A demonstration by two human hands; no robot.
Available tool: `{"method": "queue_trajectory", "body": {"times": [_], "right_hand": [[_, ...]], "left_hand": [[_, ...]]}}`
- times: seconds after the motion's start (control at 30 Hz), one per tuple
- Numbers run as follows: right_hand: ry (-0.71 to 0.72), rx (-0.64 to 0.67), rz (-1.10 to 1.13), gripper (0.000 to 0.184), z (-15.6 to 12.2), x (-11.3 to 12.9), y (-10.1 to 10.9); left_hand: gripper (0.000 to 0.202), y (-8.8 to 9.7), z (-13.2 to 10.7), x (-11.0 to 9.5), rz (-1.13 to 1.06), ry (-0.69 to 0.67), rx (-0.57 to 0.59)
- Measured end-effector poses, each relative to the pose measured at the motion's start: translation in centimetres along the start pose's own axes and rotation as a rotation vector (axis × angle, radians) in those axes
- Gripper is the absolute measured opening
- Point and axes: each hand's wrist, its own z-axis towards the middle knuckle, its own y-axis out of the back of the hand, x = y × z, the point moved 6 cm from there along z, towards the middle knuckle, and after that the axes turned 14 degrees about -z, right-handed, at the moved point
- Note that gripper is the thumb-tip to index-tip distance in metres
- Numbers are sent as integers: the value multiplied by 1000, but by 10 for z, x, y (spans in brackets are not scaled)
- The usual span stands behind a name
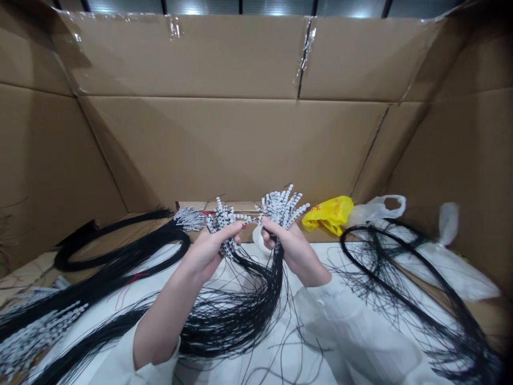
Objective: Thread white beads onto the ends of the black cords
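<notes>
My left hand [218,243] is closed around a bundle of thin black cords whose ends carry strings of small white beads [220,214]. To its right, my right hand [286,240] grips a second bunch, with white beaded ends [282,206] fanning out above the fist. The two hands are close together, and a few beaded strands bridge the gap between them. From both fists the black cords [236,321] hang down and curve to the left across the white surface. Which fingers press on single strands I cannot make out.
Tall cardboard walls [236,144] enclose the white work surface [160,254]. Coiled black cords [120,256] and more beaded ends [44,337] lie at left. On the right are a yellow plastic bag [331,214], a white bag [377,208] and another black cord loop [417,289].
</notes>
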Motion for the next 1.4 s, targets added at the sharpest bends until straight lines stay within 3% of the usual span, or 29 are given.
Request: {"method": "queue_trajectory", "body": {"times": [0.17,0.33,0.5,0.63,0.83,0.97,1.1,1.23,1.4], "right_hand": [[-13,73,-65,26,-1,-2,-5],[-32,-20,88,27,3,0,6],[-68,-123,178,28,4,-1,11],[-42,-177,129,27,2,0,11],[33,-160,28,24,-1,4,9],[47,-140,-32,23,-3,2,6],[54,-115,-55,22,-5,-1,1],[94,-49,-70,20,-8,1,-9],[109,-53,-121,23,-14,4,-13]], "left_hand": [[14,5,4,2,-205,-16,-101],[6,6,9,-2,-423,-48,-111],[8,-3,6,1,-468,-63,-31],[13,-9,4,4,-464,-128,26],[3,2,5,1,-546,-192,-89],[7,4,4,9,-507,-177,-172],[12,-7,-2,22,-399,-142,-127],[8,-19,-10,23,-299,-215,-28],[12,-20,-14,20,-226,-322,-55]]}}
